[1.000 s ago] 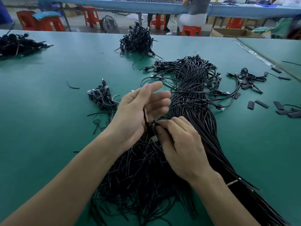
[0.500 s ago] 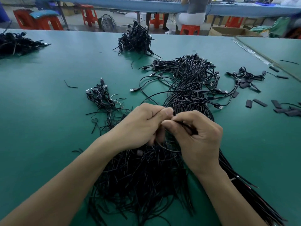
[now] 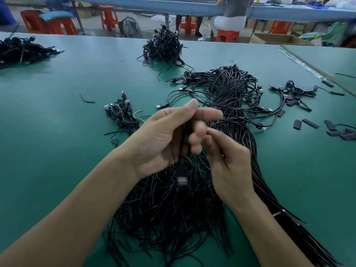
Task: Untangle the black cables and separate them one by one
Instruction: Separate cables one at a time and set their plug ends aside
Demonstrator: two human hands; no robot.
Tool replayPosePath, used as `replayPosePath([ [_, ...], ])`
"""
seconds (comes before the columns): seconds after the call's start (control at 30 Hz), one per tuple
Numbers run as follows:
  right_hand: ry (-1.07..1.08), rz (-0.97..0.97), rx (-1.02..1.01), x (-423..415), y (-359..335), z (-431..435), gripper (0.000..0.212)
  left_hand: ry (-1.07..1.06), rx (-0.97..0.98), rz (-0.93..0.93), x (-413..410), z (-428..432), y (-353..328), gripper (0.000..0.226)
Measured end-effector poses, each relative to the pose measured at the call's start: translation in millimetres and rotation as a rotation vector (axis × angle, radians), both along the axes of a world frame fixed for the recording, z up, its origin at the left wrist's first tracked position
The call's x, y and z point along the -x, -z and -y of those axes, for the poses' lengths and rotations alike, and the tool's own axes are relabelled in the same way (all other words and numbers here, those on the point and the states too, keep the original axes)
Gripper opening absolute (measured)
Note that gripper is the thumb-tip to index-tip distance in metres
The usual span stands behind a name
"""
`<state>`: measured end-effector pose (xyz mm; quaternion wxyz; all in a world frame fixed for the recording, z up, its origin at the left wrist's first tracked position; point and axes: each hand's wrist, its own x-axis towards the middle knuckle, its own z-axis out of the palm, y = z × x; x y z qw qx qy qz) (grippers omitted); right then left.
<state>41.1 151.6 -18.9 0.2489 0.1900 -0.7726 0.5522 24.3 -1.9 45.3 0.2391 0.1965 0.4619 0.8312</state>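
Cable heap (image 3: 169, 218) fills the middle of the head view: tangled black cables spread over the green tabletop (image 3: 57, 151), with loose ends fanned toward the near edge and plug ends gathered at the far side. Above it is the left hand (image 3: 167, 139), its fingers (image 3: 210, 113) curled round a single black cable (image 3: 182, 145) that runs down through the palm. The cable's plug (image 3: 181, 179) hangs below the hand, blurred. The right hand (image 3: 229, 162) is just beside it, fingers bent, with thumb and forefinger tips at the left fingertips. Motion blur hides whether they pinch anything.

Left of the hands lies a small bundle (image 3: 121, 114) of coiled cables, and a short scrap of wire (image 3: 86, 100) lies farther left. At the far side of the tabletop sit a dense pile (image 3: 163, 49) in the middle and another pile (image 3: 21, 51) at the left edge. To the right are a small cluster of cables (image 3: 296, 93) and scattered short black sleeve pieces (image 3: 310, 123). Beyond the tabletop stand red stools (image 3: 50, 26), a small fan (image 3: 131, 26) and a seated person (image 3: 231, 16) at another bench.
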Motion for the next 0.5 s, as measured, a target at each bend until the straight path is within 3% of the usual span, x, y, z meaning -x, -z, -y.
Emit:
replayPosePath([
  [0.1, 0.031, -0.046, -0.246, -4.4, 1.6, 3.8, 0.02, -0.104, -0.174, 0.019, 2.2, -1.3, 1.7, 0.034],
  [0.2, 0.059, -0.112, -0.329, -6.6, 2.8, 5.3, 0.023, -0.383, -0.085, -0.06, 6.8, -2.3, 8.2, 0.029],
  [0.3, 0.109, -0.172, -0.352, -5.6, -1.0, 4.1, 0.021, -0.55, 0.21, -0.287, 7.8, -3.7, 15.0, 0.022],
  [0.43, 0.196, -0.25, -0.323, -4.6, -2.5, -2.2, 0.024, -0.495, 0.837, -0.654, 3.2, -4.4, 18.4, 0.027],
  [0.5, 0.212, -0.258, -0.286, -5.3, -1.7, -4.1, 0.025, -0.379, 1.0, -0.628, 1.1, -3.8, 15.8, 0.037],
])
